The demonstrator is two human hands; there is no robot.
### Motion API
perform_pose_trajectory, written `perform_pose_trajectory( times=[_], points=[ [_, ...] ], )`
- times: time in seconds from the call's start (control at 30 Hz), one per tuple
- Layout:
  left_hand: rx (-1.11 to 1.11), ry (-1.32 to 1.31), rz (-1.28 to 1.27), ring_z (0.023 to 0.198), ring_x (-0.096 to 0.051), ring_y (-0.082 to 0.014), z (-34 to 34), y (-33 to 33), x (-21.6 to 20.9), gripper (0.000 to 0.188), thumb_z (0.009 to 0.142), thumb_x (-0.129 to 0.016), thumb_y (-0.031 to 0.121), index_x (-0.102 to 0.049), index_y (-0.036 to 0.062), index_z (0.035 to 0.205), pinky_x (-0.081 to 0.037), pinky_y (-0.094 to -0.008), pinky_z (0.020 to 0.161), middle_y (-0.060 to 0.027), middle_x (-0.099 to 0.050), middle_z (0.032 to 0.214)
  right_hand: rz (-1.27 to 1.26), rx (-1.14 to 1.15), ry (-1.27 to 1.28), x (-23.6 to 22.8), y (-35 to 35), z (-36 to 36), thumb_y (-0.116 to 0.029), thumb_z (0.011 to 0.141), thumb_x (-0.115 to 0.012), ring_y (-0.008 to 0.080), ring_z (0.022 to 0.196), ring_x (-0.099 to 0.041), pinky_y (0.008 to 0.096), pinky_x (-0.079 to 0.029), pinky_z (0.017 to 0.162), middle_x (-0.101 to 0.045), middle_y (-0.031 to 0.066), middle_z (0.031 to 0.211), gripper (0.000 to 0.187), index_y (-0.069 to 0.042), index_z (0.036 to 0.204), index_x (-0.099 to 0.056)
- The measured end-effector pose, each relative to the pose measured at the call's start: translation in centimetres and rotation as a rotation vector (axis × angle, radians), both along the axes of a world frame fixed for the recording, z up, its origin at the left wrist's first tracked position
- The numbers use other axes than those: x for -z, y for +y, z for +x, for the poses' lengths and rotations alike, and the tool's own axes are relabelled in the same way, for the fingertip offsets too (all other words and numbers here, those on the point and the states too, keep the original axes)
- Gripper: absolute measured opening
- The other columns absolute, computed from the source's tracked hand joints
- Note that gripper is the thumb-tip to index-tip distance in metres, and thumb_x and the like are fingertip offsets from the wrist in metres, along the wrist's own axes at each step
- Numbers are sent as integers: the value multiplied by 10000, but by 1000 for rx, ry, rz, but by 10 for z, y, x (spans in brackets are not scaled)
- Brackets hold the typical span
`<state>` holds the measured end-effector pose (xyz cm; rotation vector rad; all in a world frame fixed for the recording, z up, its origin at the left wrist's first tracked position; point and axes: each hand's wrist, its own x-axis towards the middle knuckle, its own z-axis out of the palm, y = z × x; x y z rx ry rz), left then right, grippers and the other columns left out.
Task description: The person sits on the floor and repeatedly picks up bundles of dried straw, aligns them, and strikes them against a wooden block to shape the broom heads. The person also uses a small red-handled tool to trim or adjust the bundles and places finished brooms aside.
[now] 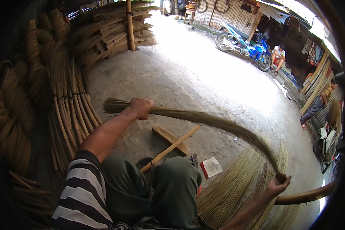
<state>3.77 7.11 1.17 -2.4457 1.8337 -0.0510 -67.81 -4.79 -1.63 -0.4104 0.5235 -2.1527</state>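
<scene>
Head view is showing the left hand (141,108) with fingers closing tightly around a long bundle of straw fibres (214,122), which is arching across the concrete floor (188,76). The right hand (276,186) is pinching the bundle's far tip, fingers wrapping around it, above a fan of loose fibres (234,188). A wooden stick (170,148) is lying between the knees, near a flat red-edged card (211,167). Finished brooms (71,111) are leaning at the left.
</scene>
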Motion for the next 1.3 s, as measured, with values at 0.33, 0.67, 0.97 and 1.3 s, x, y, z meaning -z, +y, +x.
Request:
perform_pose_trajectory(
  times=[0.33, 0.67, 0.97, 1.3],
  points=[
    [-727, 838, -184, 592, -664, -183, 64, 44, 12, 775, 845, -730, 9, -481, 5, 1578, -549, -359, 531, -123, -716, 819, 832, -1486, 1704, 219, 160, 120, -198, 842, -849, 177, 753, -699, 349, -570, 671, -712, 103, 941, 343, -14, 1074, -676],
    [-640, 924, -94, 546, -625, -186, 33, 28, -14, 794, 835, -720, -9, -457, -5, 1584, -521, -379, 482, -116, -693, 759, 566, -443, 1030, 51, -114, 166, -213, 939, -789, 454, 1464, -431, 565, -492, 1070, -411, 245, 1625, 1051, -174, 1714, -80],
    [-86, 537, 234, 832, -789, -262, -75, -29, -33, 541, 832, -691, 86, -652, 0, 1364, -638, -407, 751, -190, -782, 986, -763, 12, 2061, -21, 33, 387, -197, 828, -855, 348, 1429, -488, 491, -416, 1186, -511, 198, 1518, 855, -140, 1585, -462],
    [492, 170, 302, 910, -743, -409, -107, -29, -11, 231, 755, -735, 99, -695, 88, 982, -573, -521, 858, -188, -753, 893, -263, -916, 2345, 24, 14, 284, -220, 934, -702, 428, 757, -712, 545, -536, 710, -710, 230, 812, 209, -42, 1016, -630]
  ],
)
